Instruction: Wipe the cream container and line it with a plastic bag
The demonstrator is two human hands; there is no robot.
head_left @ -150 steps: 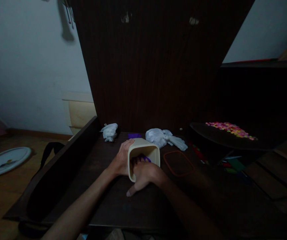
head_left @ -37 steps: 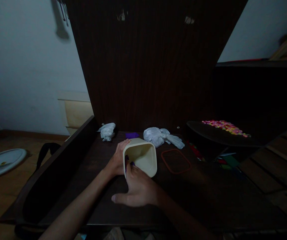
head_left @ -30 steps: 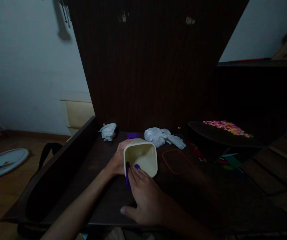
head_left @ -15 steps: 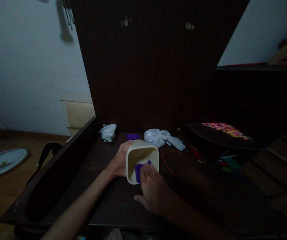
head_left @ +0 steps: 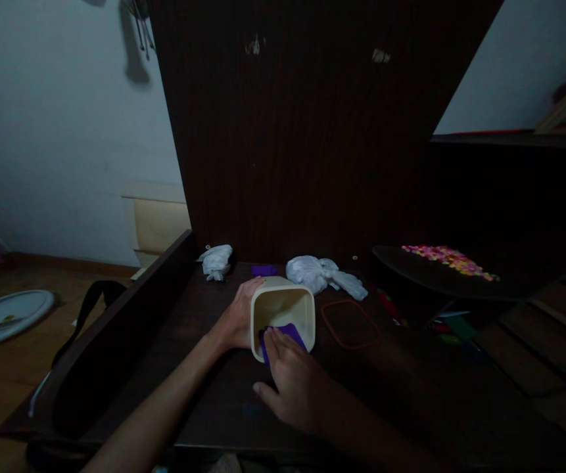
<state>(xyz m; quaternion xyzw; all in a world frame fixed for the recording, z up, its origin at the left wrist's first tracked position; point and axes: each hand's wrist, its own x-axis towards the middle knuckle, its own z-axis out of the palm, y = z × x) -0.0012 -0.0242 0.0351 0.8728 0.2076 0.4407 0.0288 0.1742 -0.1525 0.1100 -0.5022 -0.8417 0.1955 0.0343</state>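
A cream plastic container (head_left: 283, 292) lies tipped on its side, its square mouth facing me. My left hand (head_left: 241, 316) is closed round its left side and steadies it; part of those fingers is hidden behind the wall. Just inside the mouth, a purple cloth (head_left: 292, 334) lies against the lower inner wall. My right hand (head_left: 295, 378) holds the cloth there under its fingers, which press together, while the thumb sticks out to the left outside the rim. The fingertips are partly hidden in the dark cloth.
Right of the container lies an orange-brown lid ring (head_left: 349, 324). Behind are a knotted white plastic bag (head_left: 307, 272), a smaller white bag (head_left: 216, 261) and another purple piece (head_left: 263, 270). Small colourful pieces (head_left: 450, 259) cover a dark ledge at right. A raised board (head_left: 129, 322) edges the left side.
My right hand has slid slightly left inside the container, and the purple cloth now spreads wider along the lower wall. My left hand keeps its hold. The view has shifted slightly.
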